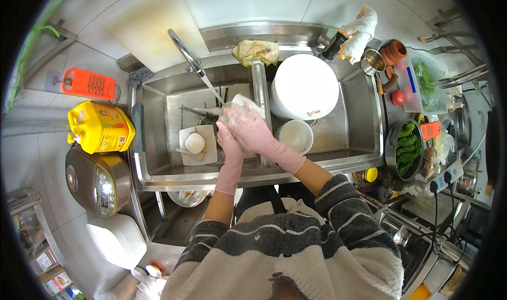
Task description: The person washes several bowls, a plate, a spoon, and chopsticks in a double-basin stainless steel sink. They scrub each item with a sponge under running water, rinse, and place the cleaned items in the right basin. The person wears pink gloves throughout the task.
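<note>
Both my hands wear pink rubber gloves and meet over the left basin of a steel double sink [156, 102]. A stream from the chrome faucet [184, 48] runs down onto a whitish dish [247, 102], probably a bowl, blurred and partly hidden by the gloves. My right hand [253, 131] lies over the dish, fingers spread along it. Gripping its near left side is my left hand [229, 141]. Below, in the basin, a square white plate [184, 135] carries a small white bowl [195, 143] and a white spoon [189, 154]. Dark chopsticks [198, 113] lie behind the plate.
A stack of white plates [305, 86] and a white bowl [296, 137] stand in the right basin. A yellow rag [256, 52] drapes over the divider's back. Left are a yellow jug [101, 128] and rice cooker [97, 181]; right, a pot of greens [408, 149].
</note>
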Tool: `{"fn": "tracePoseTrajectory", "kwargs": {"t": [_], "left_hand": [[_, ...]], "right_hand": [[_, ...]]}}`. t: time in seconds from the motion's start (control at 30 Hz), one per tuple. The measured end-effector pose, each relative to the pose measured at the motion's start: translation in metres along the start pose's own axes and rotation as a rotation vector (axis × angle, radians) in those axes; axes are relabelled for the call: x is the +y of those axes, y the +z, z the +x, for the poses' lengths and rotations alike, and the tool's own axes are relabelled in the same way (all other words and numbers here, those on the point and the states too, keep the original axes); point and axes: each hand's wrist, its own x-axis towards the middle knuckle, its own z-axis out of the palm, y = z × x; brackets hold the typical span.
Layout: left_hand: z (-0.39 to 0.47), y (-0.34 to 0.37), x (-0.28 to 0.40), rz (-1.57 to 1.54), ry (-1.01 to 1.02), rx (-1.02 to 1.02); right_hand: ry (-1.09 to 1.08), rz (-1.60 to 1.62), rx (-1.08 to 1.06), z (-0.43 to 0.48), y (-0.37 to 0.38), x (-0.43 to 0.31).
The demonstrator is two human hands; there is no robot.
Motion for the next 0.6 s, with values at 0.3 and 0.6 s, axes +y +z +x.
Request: {"fn": "tracePoseTrajectory", "kwargs": {"t": [0.3, 0.6], "left_hand": [[-0.002, 0.01, 0.028, 0.02, -0.093, -0.067], [0.02, 0.002, 0.045, 0.042, -0.407, -0.242]], "right_hand": [[0.788, 1.182, 0.197, 0.003, -0.007, 0.045], [-0.301, 0.202, -0.126, 0.0, -0.046, 0.052]]}}
